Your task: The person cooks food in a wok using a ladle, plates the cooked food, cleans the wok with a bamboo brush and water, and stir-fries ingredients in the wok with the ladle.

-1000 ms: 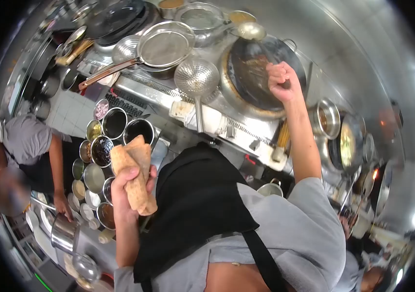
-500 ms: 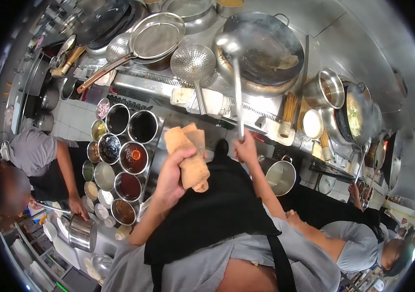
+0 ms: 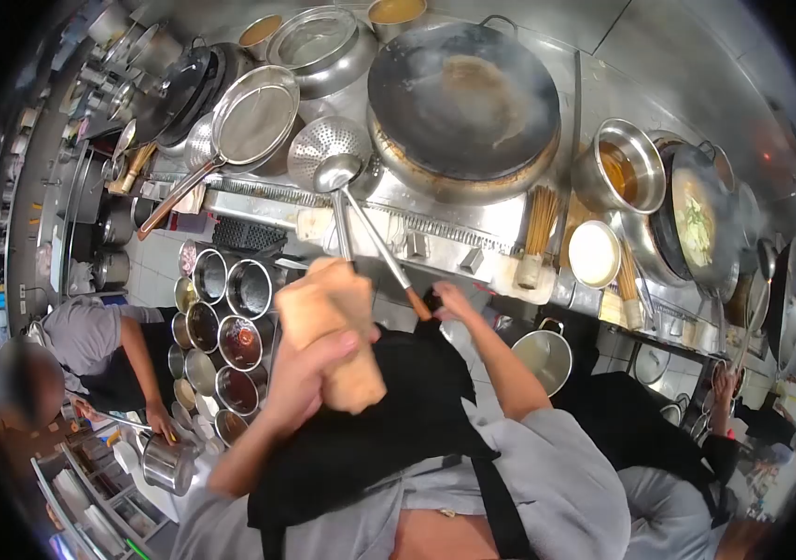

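Note:
My left hand [image 3: 309, 378] is wrapped round a folded tan cloth [image 3: 351, 359], held up in front of my black apron. A ladle [image 3: 379, 238] lies with its bowl on a perforated skimmer [image 3: 328, 154], its wooden handle end pointing toward me. Just right of that handle end is my right hand [image 3: 455, 303], apart from it, with nothing visible in its loosely parted fingers. Beyond both hands a large dark wok [image 3: 463, 98] sits on the burner, steaming, with a brownish patch inside.
Several sauce pots [image 3: 241, 343] stand at left, near a co-worker holding a saucepan [image 3: 168, 464]. A bamboo brush [image 3: 538, 233], a steel pot [image 3: 617, 166] and a white bowl [image 3: 594, 254] line the right side. Another wok [image 3: 697, 219] holds food. A strainer [image 3: 254, 114] rests at back left.
The ladle has gone from my right hand over the wok to resting on the skimmer, let go. The piece of food in the wok is gone. The cloth came nearer the camera.

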Tool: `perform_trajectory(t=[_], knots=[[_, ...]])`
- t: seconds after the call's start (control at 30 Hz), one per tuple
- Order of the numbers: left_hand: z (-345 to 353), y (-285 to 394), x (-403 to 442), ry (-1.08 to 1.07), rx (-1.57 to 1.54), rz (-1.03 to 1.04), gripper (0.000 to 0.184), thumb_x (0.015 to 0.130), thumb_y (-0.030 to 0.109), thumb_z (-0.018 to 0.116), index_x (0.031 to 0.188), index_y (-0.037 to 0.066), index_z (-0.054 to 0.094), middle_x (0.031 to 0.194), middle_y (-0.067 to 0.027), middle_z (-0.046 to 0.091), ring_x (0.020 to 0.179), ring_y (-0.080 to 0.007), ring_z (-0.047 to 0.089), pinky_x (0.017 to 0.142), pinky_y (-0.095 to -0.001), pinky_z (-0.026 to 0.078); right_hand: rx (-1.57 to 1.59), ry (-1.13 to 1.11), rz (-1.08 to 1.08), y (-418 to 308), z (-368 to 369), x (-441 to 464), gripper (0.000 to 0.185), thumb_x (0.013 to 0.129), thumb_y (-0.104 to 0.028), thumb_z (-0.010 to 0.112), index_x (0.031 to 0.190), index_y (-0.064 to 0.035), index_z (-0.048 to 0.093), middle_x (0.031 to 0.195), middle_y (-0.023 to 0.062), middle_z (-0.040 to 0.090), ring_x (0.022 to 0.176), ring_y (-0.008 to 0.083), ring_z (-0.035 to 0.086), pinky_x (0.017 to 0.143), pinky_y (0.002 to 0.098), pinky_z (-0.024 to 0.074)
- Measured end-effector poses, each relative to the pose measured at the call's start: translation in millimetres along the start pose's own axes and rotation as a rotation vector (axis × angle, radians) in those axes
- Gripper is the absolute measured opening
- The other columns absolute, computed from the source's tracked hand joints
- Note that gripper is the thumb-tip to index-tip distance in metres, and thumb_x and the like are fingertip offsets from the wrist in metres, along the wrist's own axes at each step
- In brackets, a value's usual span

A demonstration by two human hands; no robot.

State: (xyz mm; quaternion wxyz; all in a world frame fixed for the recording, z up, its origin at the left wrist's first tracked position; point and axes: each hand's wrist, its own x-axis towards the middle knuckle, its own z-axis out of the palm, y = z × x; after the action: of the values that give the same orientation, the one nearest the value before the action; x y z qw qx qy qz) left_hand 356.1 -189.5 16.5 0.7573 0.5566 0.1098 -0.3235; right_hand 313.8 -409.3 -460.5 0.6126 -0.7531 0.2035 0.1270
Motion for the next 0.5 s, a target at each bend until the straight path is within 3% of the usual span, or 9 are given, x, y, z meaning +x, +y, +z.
perform_trajectory(t=[0.03,0.07,0.13,0.17,0.23,0.27,0.33,0.43,0.5], knots=[[11.4,-5.2,23.7,-0.011,0.103,0.015,0.055,0.08,0.013,0.069,0.127,-0.002,0.044,0.104,-0.0154,0.061,0.095,-0.0241,0.063,0.084,-0.0354,0.051,-0.624,-0.205,-0.103,43.3,-23.1,7.9,0.037,0.09,-0.028,0.051,0.103,0.004,0.063,0.1,0.022,0.066,0.088,0.0342,0.064,0.08,0.0423,0.0504],[13.4,-16.7,56.6,-0.049,0.34,0.219,0.055,0.081,0.015,0.069,0.127,-0.002,0.045,0.107,-0.016,0.062,0.098,-0.0259,0.063,0.086,-0.0365,0.051,-1.248,-0.41,-0.209,71.7,-47.4,9.3,0.034,0.089,-0.024,0.05,0.103,0.0033,0.065,0.103,0.0233,0.066,0.095,0.0327,0.064,0.085,0.0421,0.0499],[5.8,-50.5,137.5,-0.072,0.762,0.499,0.055,0.081,0.017,0.069,0.126,-0.002,0.045,0.111,-0.0183,0.061,0.106,-0.0305,0.061,0.09,-0.0382,0.049,-0.945,-0.245,0.255,75.8,-79.8,-7.3,0.039,0.085,-0.019,0.046,0.116,-0.0048,0.064,0.123,0.0193,0.06,0.113,0.0324,0.059,0.104,0.0417,0.0412],[5.0,-61.2,178.4,-0.056,0.947,0.574,0.056,0.08,0.017,0.068,0.126,-0.003,0.044,0.114,-0.02,0.061,0.11,-0.0333,0.059,0.092,-0.0388,0.048,-0.951,-0.251,0.253,77.8,-86.8,-7.9,0.039,0.085,-0.019,0.046,0.116,-0.0048,0.064,0.123,0.0193,0.06,0.113,0.0324,0.059,0.104,0.0417,0.0412],[35.7,-52.9,259.1,-0.071,1.194,0.924,0.048,0.076,0.015,0.068,0.117,0.002,0.048,0.111,-0.0194,0.06,0.108,-0.0375,0.057,0.089,-0.0421,0.047,-0.992,-0.272,0.285,79.4,-98.9,-3.3,0.04,0.084,-0.023,0.047,0.116,-0.0063,0.065,0.127,0.0155,0.059,0.116,0.0304,0.059,0.103,0.0426,0.0423],[43.4,-51.8,274.6,-0.063,1.186,0.922,0.048,0.076,0.015,0.068,0.117,0.002,0.048,0.111,-0.0194,0.06,0.108,-0.0375,0.057,0.089,-0.0421,0.047,-0.978,-0.21,0.313,91.6,-97.9,-0.7,0.039,0.083,-0.024,0.05,0.115,-0.0077,0.066,0.125,0.0127,0.061,0.114,0.0286,0.06,0.099,0.0416,0.046],[49.3,-50.1,293.9,-0.059,1.346,0.567,0.037,0.074,0.013,0.066,0.106,0.006,0.049,0.103,-0.0146,0.061,0.101,-0.0379,0.057,0.081,-0.0452,0.048,-1.015,-0.258,0.359,59.2,-98.8,-10.1,0.039,0.083,-0.025,0.051,0.114,-0.0074,0.066,0.124,0.0128,0.062,0.115,0.0281,0.059,0.098,0.0411,0.0471],[36.5,-61.2,304.6,-0.035,1.319,0.743,0.032,0.074,0.012,0.066,0.101,0.008,0.048,0.096,-0.0132,0.06,0.093,-0.0375,0.057,0.075,-0.0476,0.046,-1.034,-0.235,0.402,17.1,-84.6,-23.7,0.038,0.085,-0.027,0.051,0.113,-0.0057,0.067,0.12,0.0139,0.064,0.116,0.0264,0.059,0.096,0.04,0.048],[24.5,-59.4,303.0,-0.077,1.281,0.746,0.033,0.074,0.011,0.066,0.102,0.008,0.048,0.096,-0.0134,0.06,0.094,-0.0371,0.057,0.075,-0.0472,0.046,-1.09,-0.359,0.274,-20.4,-70.5,-30.5,0.041,0.09,-0.033,0.049,0.113,-0.0032,0.066,0.12,0.0174,0.063,0.114,0.0299,0.059,0.094,0.0412,0.0488]])
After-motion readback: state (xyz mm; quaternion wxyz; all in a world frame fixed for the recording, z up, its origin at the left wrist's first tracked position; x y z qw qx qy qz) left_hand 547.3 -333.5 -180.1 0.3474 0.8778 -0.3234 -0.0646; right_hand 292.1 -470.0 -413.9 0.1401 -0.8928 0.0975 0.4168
